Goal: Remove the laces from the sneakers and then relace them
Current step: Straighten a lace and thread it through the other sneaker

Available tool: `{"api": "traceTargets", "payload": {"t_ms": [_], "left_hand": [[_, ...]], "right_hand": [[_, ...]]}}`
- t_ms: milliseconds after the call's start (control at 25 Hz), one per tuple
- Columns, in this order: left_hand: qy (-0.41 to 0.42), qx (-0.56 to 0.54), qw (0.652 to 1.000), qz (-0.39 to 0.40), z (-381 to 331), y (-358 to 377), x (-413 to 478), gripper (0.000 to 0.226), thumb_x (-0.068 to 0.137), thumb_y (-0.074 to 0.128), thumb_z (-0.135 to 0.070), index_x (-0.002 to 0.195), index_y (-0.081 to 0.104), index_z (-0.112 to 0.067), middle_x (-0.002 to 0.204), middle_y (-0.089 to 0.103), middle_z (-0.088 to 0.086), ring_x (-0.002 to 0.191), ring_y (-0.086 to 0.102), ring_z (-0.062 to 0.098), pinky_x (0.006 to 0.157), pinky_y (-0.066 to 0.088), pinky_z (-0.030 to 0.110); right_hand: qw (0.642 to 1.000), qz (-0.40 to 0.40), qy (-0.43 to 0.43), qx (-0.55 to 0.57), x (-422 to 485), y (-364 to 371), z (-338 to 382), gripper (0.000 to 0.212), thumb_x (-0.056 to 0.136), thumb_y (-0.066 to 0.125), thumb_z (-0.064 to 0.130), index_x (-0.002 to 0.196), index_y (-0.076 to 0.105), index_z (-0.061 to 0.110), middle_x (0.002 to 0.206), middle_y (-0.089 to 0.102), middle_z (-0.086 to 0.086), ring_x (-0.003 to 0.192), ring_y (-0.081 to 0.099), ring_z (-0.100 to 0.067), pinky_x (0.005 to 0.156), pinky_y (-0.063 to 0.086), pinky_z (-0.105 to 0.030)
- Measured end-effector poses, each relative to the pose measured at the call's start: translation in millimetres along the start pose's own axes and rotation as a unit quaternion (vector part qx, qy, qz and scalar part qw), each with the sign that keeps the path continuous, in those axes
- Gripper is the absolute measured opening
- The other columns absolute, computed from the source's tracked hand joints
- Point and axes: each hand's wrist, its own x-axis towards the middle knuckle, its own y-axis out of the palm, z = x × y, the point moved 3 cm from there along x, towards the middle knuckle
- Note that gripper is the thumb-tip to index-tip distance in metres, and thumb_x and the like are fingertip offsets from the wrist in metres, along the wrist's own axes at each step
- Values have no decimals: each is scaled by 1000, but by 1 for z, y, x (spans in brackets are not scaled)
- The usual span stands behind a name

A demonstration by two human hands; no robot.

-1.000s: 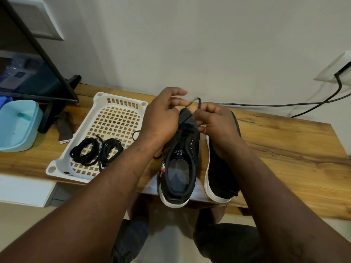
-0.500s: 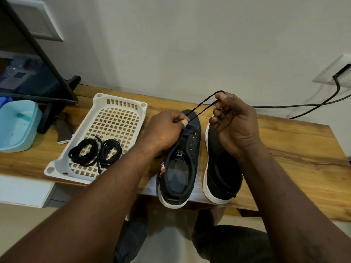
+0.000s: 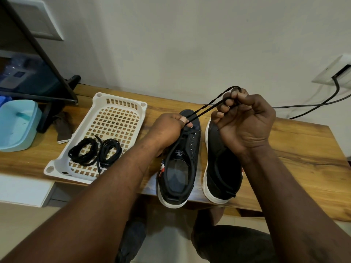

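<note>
Two black sneakers with white soles stand side by side at the wooden table's front edge. My left hand (image 3: pixel 167 132) holds the left sneaker (image 3: pixel 178 168) near its toe, fingers pinching where a black lace (image 3: pixel 205 109) leaves the eyelets. My right hand (image 3: pixel 241 118) is raised above the right sneaker (image 3: pixel 222 179) and grips the doubled lace, a small loop sticking out over its fingers. The lace runs taut between the two hands. Two more coiled black laces (image 3: pixel 95 152) lie in a white basket.
The white perforated basket (image 3: pixel 117 103) sits left of the sneakers. Further left are a light blue container (image 3: pixel 17 124), a dark monitor stand (image 3: pixel 57 103) and a brown cloth (image 3: pixel 62 126). A black cable (image 3: pixel 311 106) runs along the wall to a socket at the right.
My right hand has pulled the lace up and to the right, away from the left sneaker, drawing it longer and taut. My left hand has dropped onto the sneaker's toe area.
</note>
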Motion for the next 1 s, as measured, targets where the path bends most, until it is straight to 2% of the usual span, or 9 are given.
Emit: {"api": "traceTargets", "payload": {"t_ms": [160, 360, 560, 680, 800, 880, 960, 1000], "left_hand": [[-7, -2, 1000, -14, 0, -4, -3, 35, 107, 56, -36, 93, 81, -17, 95, 79, 2, 92, 75, 20, 80, 58, 31], [-12, -1, 1000, 13, 0, -3, -3, 26, 105, 61, -30, 92, 77, -14, 92, 78, 3, 82, 72, 15, 69, 53, 24], [4, -26, 996, 80, -6, -4, -7, 23, 105, 61, -32, 101, 71, -13, 90, 74, 2, 76, 69, 9, 62, 52, 22], [42, -31, 993, 106, -13, -4, -11, 25, 105, 60, -35, 97, 69, -13, 83, 68, 1, 61, 62, -1, 52, 48, 14], [92, -7, 990, 109, -21, -5, -14, 27, 103, 62, -38, 87, 70, -18, 83, 63, 3, 63, 53, 3, 55, 44, 14], [109, 12, 988, 106, -22, -7, -14, 25, 102, 64, -38, 82, 70, -23, 78, 65, -6, 65, 51, 3, 61, 43, 19], [105, 8, 990, 97, -21, -9, -12, 20, 100, 68, -34, 87, 74, -20, 78, 72, -8, 67, 62, 3, 68, 49, 26], [100, -2, 991, 93, -20, -10, -11, 18, 99, 69, -32, 92, 76, -17, 84, 77, -4, 75, 70, 8, 75, 55, 32]], "right_hand": [[1000, 23, -5, -12, -1, 6, -1, 12, 73, 53, 22, 81, 53, 14, 78, 44, 0, 68, 38, -15, 63, 30, -30], [1000, 20, -12, -18, -1, 6, 0, 14, 72, 54, 23, 83, 54, 14, 79, 45, -1, 69, 41, -15, 62, 32, -30], [1000, -20, -14, -14, 1, -1, -1, 10, 73, 56, 21, 81, 56, 15, 81, 51, 0, 70, 45, -16, 62, 33, -30], [996, -76, -3, -43, 3, -7, -6, 8, 75, 54, 20, 80, 56, 14, 79, 53, -2, 67, 46, -15, 59, 33, -27], [988, -129, 0, -89, 3, -11, -9, 10, 71, 56, 20, 78, 59, 14, 78, 60, -3, 67, 53, -16, 57, 37, -25], [986, -142, -7, -86, 4, -14, -7, 10, 72, 56, 20, 77, 61, 14, 81, 64, -3, 68, 56, -16, 57, 38, -26], [988, -142, -14, -63, 4, -18, -3, 9, 78, 53, 19, 77, 60, 14, 85, 65, -2, 71, 56, -15, 59, 38, -27], [989, -141, -15, -44, 4, -19, 0, 11, 82, 50, 19, 77, 60, 15, 87, 64, -1, 71, 56, -15, 61, 37, -27]]}}
